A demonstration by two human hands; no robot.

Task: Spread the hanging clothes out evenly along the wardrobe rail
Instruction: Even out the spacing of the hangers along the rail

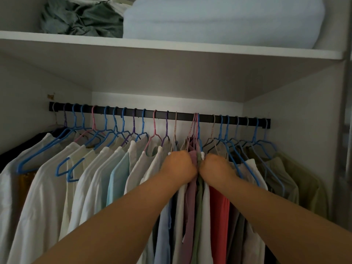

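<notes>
Hanging clothes, mostly pale shirts on blue, pink and purple plastic hangers, fill the black wardrobe rail [182, 115] end to end. Left run is spaced fairly evenly; right end sits closer together. Tight knot in the middle: cluster of pink and blue hooks [196, 121] bunched on one spot, with bare rail on either side. Below it hang a mauve garment [190, 197], an olive-green garment [199, 202] and a coral-red garment [219, 202], pressed together. Left hand [180, 164] is pushed into the fabric on the left of that knot, right hand [217, 164] on the right, knuckles nearly touching. Fingers are buried in cloth, so cannot tell whether either hand is gripping or just wedged in. Looks like the parting step on the central bunch. Next move likely calls for pulling the hands apart sideways so the hooks slide into the gaps, one hanger at a time, without snagging neighbours. Above: white shelf [171, 48] holding a pale blue folded duvet [219, 20] and crumpled grey-green cloth [82, 18].
</notes>
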